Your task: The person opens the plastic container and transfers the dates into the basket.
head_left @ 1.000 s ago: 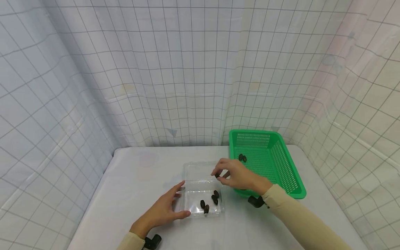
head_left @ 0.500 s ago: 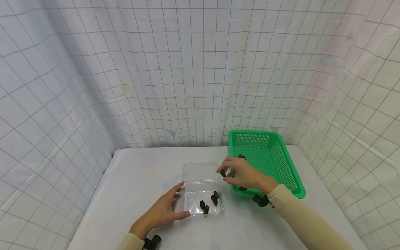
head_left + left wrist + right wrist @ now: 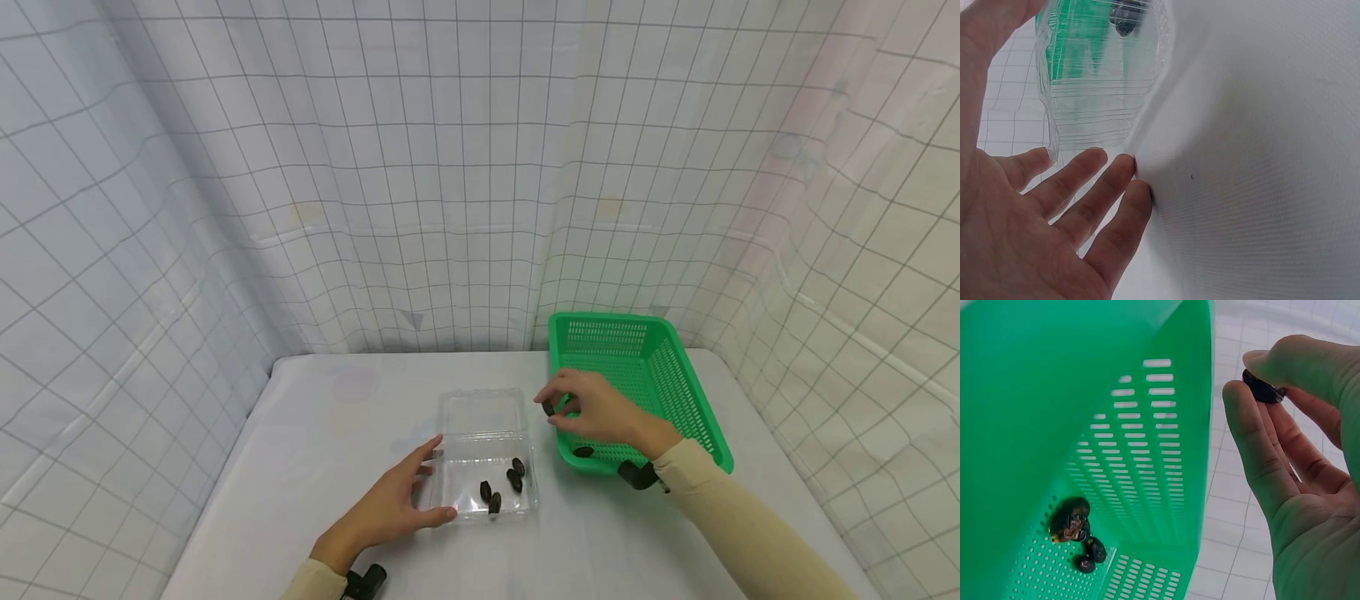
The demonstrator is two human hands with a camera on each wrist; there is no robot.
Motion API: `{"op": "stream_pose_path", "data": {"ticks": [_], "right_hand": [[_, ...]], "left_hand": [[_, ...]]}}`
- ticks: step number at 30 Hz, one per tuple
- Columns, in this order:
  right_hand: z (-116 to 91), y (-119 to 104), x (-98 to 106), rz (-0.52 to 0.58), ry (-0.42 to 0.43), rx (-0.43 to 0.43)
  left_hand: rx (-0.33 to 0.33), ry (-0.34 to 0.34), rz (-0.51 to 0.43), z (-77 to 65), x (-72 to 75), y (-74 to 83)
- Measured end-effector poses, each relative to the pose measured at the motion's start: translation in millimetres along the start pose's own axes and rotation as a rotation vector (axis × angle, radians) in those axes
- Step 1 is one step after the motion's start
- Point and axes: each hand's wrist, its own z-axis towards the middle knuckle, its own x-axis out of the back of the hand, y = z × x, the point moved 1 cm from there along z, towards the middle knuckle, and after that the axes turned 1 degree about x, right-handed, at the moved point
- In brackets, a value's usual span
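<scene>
My right hand (image 3: 600, 407) pinches a small dark oval piece (image 3: 1263, 387) between thumb and fingertips, over the left rim of the green basket (image 3: 701, 400). What kind of piece it is, I cannot tell; it looks blackish, glossy and wrinkled. A clear plastic box (image 3: 465, 475) with its lid (image 3: 480, 411) folded back lies left of the basket, holding several similar dark pieces (image 3: 515, 479). At the box's left side is my left hand (image 3: 393, 500), thumb by the near corner and fingers spread. In the left wrist view, its fingertips (image 3: 1094, 157) lie close against the clear wall.
More dark pieces lie inside the basket, one (image 3: 583, 452) near its front left corner and others (image 3: 1071, 519) on its perforated floor in the right wrist view. A white cloth covers the table (image 3: 337, 433). Grid-patterned white curtains (image 3: 420, 208) enclose the back and sides.
My right hand has moved right and away from me with the dark piece, from above the box's lid to the basket's left rim. The left hand and box have stayed put.
</scene>
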Motion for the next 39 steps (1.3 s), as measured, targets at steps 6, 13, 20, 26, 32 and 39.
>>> {"op": "stream_pose_path", "data": {"ticks": [6,13,20,26,32,39], "right_hand": [[-2,5,6,-0.028,0.015,-0.026],[-4,13,14,-0.029,0.026,-0.061],[-7,22,23,-0.051,0.031,-0.073],[-10,32,31,-0.099,0.022,-0.093],[-12,44,35,-0.137,-0.011,-0.123],[-14,54,36,-0.137,-0.050,-0.170]], "left_hand": [[0.002,0.001,0.000,0.3,-0.3,0.0],[0.003,-0.001,0.015,0.8,0.0,0.0],[0.008,0.002,0.022,1.0,-0.4,0.5],[0.012,0.006,0.033,1.6,-1.4,-0.8],[0.009,0.005,0.030,0.8,-1.6,-2.3],[0.002,0.005,0.019,0.3,-1.9,-2.0]]}}
